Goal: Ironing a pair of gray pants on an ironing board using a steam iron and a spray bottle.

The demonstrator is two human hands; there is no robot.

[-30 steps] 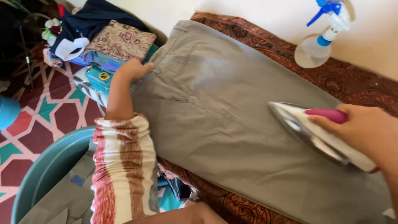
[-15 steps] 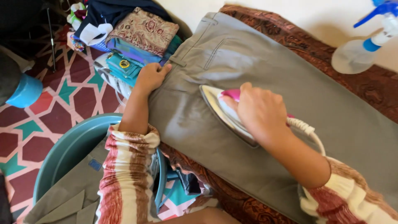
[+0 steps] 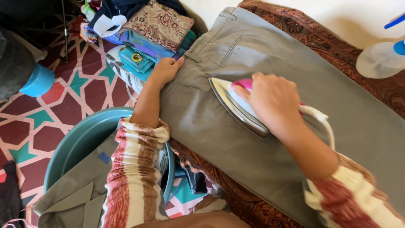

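Grey trousers [image 3: 253, 59] lie flat on a brown patterned cloth [image 3: 375, 46]. My right hand [image 3: 272, 99] grips the pink handle of a white clothes iron [image 3: 234, 105], whose soleplate rests on the trousers below the waistband and back pocket. A white cord [image 3: 322, 120] loops from the iron behind my wrist. My left hand [image 3: 166, 69] presses down on the waistband corner at the trousers' left edge, fingers curled over the fabric. Both forearms wear striped red and cream sleeves.
A stack of folded clothes [image 3: 156, 29] lies left of the waistband. A teal basin [image 3: 80, 139] holding grey garments stands on the patterned tile floor at lower left. A spray bottle [image 3: 382, 57] sits at the right, a dark cylinder with a blue rim [image 3: 29, 74] at the far left.
My right hand has slid the iron along the trousers from the leg end toward the waistband. My left hand stays on the waistband corner.
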